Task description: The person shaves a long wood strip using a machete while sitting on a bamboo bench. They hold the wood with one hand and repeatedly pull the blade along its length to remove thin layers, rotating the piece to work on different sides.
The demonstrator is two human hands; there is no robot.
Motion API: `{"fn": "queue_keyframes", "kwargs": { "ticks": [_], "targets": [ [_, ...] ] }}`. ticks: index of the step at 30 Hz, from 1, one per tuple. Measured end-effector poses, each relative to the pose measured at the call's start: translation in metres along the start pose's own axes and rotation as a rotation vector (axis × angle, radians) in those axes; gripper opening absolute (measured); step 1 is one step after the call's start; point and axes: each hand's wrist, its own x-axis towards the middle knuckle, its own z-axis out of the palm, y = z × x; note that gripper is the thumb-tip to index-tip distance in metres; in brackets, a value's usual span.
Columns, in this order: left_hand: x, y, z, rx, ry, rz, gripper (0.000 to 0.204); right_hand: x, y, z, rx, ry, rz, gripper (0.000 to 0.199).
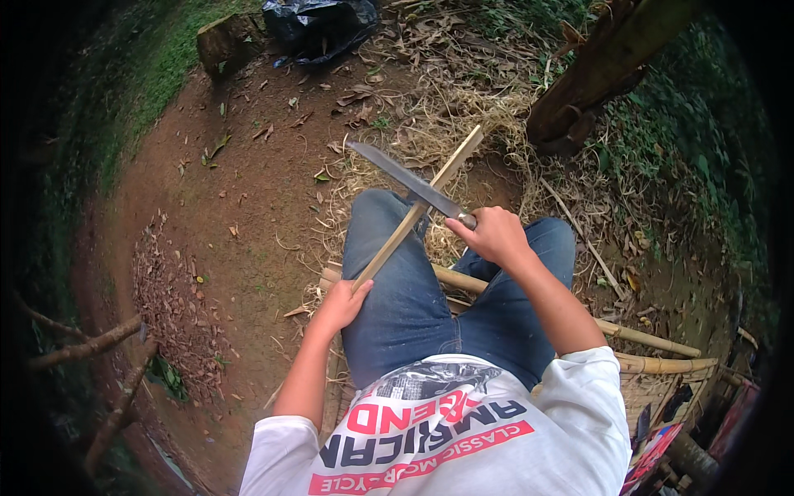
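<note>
Over my left thigh, my left hand [338, 305] grips the near end of a pale bamboo strip [392, 243], which slants up and away to the right. A machete [400, 174] with a long grey blade crosses the strip beyond my left knee, its tip pointing to the far left. My right hand [496, 236] is closed around the machete's handle, above the gap between my knees. Blade and strip appear to touch where they cross.
Curly pale shavings [463, 116] lie on the ground ahead. A tree trunk [595, 74] rises at the far right. Further off at left are a cut stump [227, 45] and a black plastic bag [321, 29]. I sit on a bamboo bench [662, 364]. Branches [87, 343] stand at the left.
</note>
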Motion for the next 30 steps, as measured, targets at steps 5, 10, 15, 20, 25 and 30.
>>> {"fn": "queue_keyframes", "kwargs": {
  "ticks": [5, 10, 15, 20, 25, 30],
  "targets": [
    [0.001, -0.006, 0.002, -0.021, 0.023, 0.048, 0.044, -0.004, 0.005, -0.003, -0.183, 0.053, -0.063, 0.076],
    [0.000, -0.015, 0.000, -0.136, 0.015, 0.093, 0.044, 0.010, 0.032, -0.022, -0.315, 0.187, -0.121, 0.075],
    [-0.004, -0.010, -0.009, -0.329, -0.096, -0.029, 0.045, 0.034, 0.134, -0.042, -0.131, 0.419, 0.417, 0.072],
    [0.013, -0.010, -0.016, -0.496, -0.292, -0.332, 0.050, 0.013, 0.162, -0.004, 0.605, 0.459, 0.463, 0.065],
    [0.021, -0.007, -0.025, -0.449, -0.399, -0.379, 0.052, -0.009, 0.092, 0.043, 0.925, 0.466, 0.344, 0.065],
    [0.019, -0.003, -0.027, -0.454, -0.406, -0.402, 0.053, -0.026, 0.014, 0.062, 0.744, 0.226, 0.104, 0.054]
  ]
}}
